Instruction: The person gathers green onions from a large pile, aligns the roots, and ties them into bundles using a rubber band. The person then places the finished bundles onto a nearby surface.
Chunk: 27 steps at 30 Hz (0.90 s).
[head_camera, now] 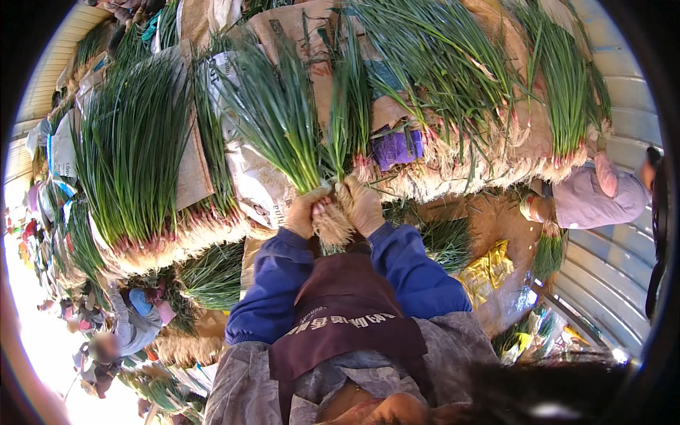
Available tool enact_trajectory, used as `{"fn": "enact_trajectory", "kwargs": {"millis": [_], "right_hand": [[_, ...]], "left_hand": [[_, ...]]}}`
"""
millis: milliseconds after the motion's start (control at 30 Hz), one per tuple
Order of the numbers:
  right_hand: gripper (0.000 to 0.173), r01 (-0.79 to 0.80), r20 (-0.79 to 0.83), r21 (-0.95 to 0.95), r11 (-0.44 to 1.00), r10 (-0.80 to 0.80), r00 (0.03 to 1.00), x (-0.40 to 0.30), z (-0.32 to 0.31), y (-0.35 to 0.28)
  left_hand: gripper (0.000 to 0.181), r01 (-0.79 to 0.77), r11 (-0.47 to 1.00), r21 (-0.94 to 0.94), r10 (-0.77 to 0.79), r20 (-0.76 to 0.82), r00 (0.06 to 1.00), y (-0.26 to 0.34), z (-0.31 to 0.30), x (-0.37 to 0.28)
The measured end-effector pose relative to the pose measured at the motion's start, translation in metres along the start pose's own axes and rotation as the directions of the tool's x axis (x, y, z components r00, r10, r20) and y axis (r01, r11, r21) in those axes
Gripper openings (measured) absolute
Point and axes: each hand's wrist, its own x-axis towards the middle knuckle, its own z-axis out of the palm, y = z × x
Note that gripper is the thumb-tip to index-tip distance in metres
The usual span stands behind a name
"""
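Observation:
My left hand grips a bunch of spring onions just above the roots. Their green leaves fan out away from me, and the pale, stringy roots hang toward my apron. Close beside it, my right hand is closed at the base of a thinner group of spring onion stalks; its fingers hide where those stalks end. Both hands are held in front of the near edge of the heap, almost touching each other.
A large laid-out bundle of spring onions lies left; a looser pile lies right. Woven sacks and a purple wrapper sit among them. Co-workers are at the right and lower left. Yellow plastic lies lower right.

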Motion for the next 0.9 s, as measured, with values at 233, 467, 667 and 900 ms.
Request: {"fn": "enact_trajectory", "kwargs": {"millis": [233, 467, 667, 900], "right_hand": [[0.030, -0.278, -0.061, 0.445, 0.851, 0.339, 0.939, 0.015, 0.007, 0.030], [0.028, -0.635, 0.632, 0.735, 0.238, 0.099, 0.769, 0.045, 0.022, 0.036], [0.020, -0.638, 0.631, 0.713, 0.292, 0.129, 0.765, 0.018, 0.031, 0.010], [0.022, -0.192, 0.057, 0.384, 0.903, 0.185, 0.981, 0.008, 0.042, -0.027]], "left_hand": [[0.023, 0.137, 0.970, -0.200, -0.124, 0.079, 0.989, 0.034, 0.029, -0.038], [0.017, 0.114, 0.993, 0.040, -0.116, 0.053, 0.992, -0.003, -0.022, 0.006], [0.019, 0.225, 0.960, 0.167, -0.241, 0.077, 0.968, 0.013, -0.040, -0.015], [0.021, 0.101, 0.982, 0.159, -0.096, -0.037, 0.995, -0.003, -0.036, -0.026]]}}
